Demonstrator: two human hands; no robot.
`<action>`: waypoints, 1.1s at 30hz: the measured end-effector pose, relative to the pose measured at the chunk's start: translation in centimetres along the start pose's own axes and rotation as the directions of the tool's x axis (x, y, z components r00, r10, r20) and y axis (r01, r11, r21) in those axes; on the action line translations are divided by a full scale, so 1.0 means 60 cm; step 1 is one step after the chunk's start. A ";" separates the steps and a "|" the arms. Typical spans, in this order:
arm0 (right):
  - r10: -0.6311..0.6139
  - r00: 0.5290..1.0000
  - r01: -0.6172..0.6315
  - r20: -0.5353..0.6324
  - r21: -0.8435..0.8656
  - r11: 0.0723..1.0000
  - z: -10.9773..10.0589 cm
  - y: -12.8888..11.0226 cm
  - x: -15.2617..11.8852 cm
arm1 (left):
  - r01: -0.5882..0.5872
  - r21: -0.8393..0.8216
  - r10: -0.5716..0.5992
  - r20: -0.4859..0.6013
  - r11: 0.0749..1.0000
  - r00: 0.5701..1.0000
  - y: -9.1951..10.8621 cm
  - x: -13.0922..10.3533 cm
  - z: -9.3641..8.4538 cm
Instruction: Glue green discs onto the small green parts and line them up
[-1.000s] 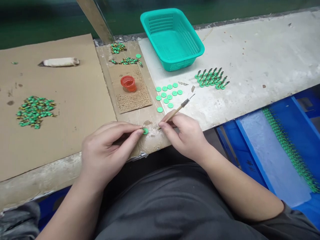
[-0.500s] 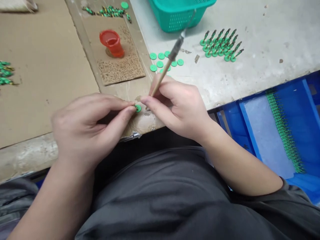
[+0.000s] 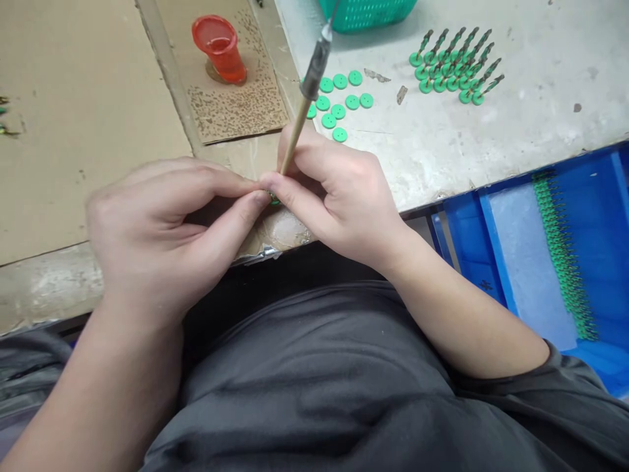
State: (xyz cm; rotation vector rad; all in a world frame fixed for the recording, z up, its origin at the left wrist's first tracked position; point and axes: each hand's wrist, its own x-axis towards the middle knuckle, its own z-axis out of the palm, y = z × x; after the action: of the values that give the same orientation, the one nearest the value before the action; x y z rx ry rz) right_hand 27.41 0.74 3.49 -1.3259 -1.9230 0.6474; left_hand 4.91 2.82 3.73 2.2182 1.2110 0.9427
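My left hand (image 3: 167,226) is closed in a pinch at the table's front edge. Between its thumb and forefinger sits a small green piece (image 3: 275,201), mostly covered by the fingertips. My right hand (image 3: 341,190) grips a thin wooden-handled tool (image 3: 295,137) with a dark grey collar and a fine tip pointing up and away. The right thumb and forefinger meet the left fingertips at the green piece, and I cannot tell whether they also hold it. Several loose green discs (image 3: 339,134) with small holes lie just beyond my right hand.
A red cup (image 3: 227,62) of liquid stands on speckled cardboard (image 3: 236,124). Dark twisted figures on green bases (image 3: 452,82) stand in rows at the right. A green basket (image 3: 368,16) is behind. Blue bins (image 3: 604,242) beside the table hold a row of similar green pieces (image 3: 560,262).
My right hand has come in against the left fingertips, covering more of the green piece. The wooden-handled tool stands more upright. The view has shifted, so the table items appear higher.
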 end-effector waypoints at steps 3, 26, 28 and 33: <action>-0.023 0.999 0.023 -0.025 0.027 0.999 0.005 -0.001 0.001 | -0.026 0.006 0.026 -0.002 1.000 1.000 -0.003 0.001 0.000; -0.219 0.974 0.213 -0.060 -0.086 0.973 -0.017 0.032 -0.005 | -0.179 0.177 0.183 -0.005 0.968 0.983 -0.012 -0.003 0.005; -0.178 0.984 0.177 0.000 -0.110 0.978 -0.022 0.034 -0.001 | -0.228 0.227 0.232 0.006 0.947 0.973 -0.019 -0.001 0.007; -0.138 0.989 0.142 0.047 -0.109 0.984 -0.031 0.036 0.012 | -0.161 0.156 0.155 0.049 0.975 0.987 -0.017 0.002 0.007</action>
State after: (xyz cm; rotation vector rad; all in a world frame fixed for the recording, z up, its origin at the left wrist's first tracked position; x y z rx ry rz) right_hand 29.99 2.20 3.27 -1.2397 -2.0899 0.5059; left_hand 4.69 3.41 2.84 2.4775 1.1429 0.8882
